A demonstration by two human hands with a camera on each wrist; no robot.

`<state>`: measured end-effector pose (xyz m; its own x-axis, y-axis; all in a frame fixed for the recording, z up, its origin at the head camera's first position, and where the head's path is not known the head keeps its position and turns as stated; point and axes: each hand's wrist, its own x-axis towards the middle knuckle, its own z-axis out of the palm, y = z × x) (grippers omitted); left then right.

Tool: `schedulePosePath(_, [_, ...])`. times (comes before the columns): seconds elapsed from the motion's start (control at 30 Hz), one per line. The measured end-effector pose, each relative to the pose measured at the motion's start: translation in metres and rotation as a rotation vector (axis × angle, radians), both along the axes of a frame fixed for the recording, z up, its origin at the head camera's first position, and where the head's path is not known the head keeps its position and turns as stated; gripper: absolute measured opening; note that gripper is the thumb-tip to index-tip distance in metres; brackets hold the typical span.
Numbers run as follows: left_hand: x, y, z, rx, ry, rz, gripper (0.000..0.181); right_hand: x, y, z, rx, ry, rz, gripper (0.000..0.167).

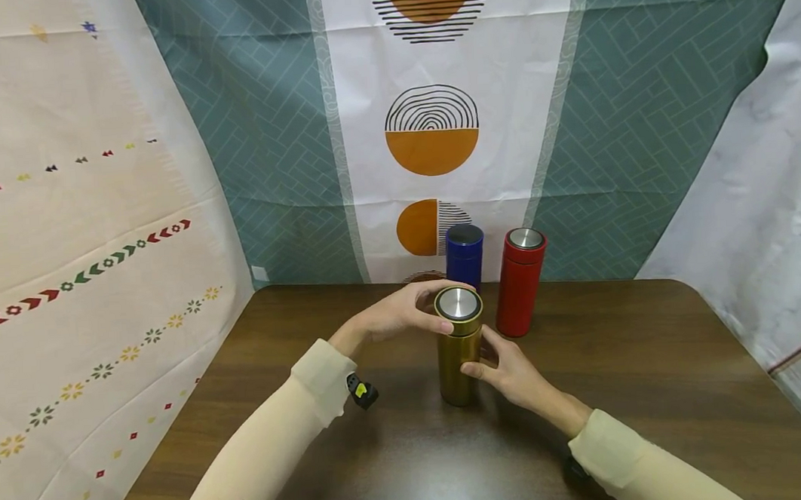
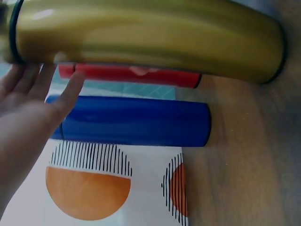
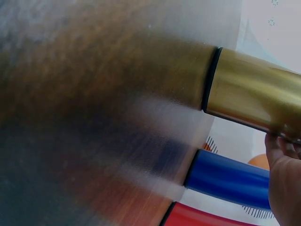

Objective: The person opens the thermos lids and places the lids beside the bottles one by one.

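Observation:
A gold thermos bottle point(image 1: 456, 375) with a steel-topped lid point(image 1: 459, 304) stands upright on the dark wooden table. My left hand point(image 1: 398, 311) holds it at the lid, thumb in front and fingers reaching behind. Lower down, my right hand point(image 1: 518, 370) grips the body from the right, its thumb on the near side. In the right wrist view, the gold bottle point(image 3: 254, 92) has its black-rimmed base at the tabletop, and the fingertips of the right hand point(image 3: 286, 181) are partly hidden by it. The left wrist view shows the left hand point(image 2: 35, 101) by the lid end.
Behind the gold bottle stands a blue bottle point(image 1: 465, 256), its lower part hidden. To its right is a red bottle point(image 1: 521, 285) with a steel top. The wooden table point(image 1: 651, 358) meets a patterned curtain point(image 1: 264, 121) at the back and a light embroidered cloth point(image 1: 87, 244) at left.

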<state>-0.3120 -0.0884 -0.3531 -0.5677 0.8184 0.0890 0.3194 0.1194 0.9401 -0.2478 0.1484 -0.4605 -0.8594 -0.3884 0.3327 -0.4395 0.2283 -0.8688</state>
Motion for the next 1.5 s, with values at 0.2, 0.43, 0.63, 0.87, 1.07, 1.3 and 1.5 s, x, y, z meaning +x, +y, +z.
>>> schedulePosePath(0.2, [0.015, 0.006, -0.012, 0.119, 0.043, 0.133, 0.085, 0.001, -0.002, 0.000, -0.013, -0.005, 0.008, 0.060])
schedulePosePath(0.43, [0.016, 0.007, -0.013, 0.123, 0.051, 0.107, 0.098, 0.002, -0.001, 0.000, -0.008, -0.006, 0.003, 0.061])
schedulePosePath(0.63, [0.010, 0.003, 0.001, 0.077, 0.015, -0.004, 0.088, 0.002, -0.001, 0.001, 0.005, -0.012, 0.000, 0.062])
schedulePosePath(0.87, [0.002, 0.001, 0.011, 0.008, -0.034, -0.099, 0.088, 0.002, 0.000, 0.000, 0.014, -0.014, -0.003, 0.063])
schedulePosePath(1.07, [0.002, -0.002, 0.010, 0.025, -0.054, -0.101, 0.079, 0.002, 0.001, 0.000, 0.021, -0.016, 0.002, 0.063])
schedulePosePath(1.3, [0.010, 0.002, 0.007, 0.029, 0.042, 0.047, 0.066, 0.001, 0.000, 0.002, 0.024, -0.018, 0.002, 0.063])
schedulePosePath(1.5, [0.019, 0.010, 0.005, 0.056, 0.155, 0.193, 0.065, 0.000, 0.001, 0.002, 0.007, -0.011, 0.007, 0.061])
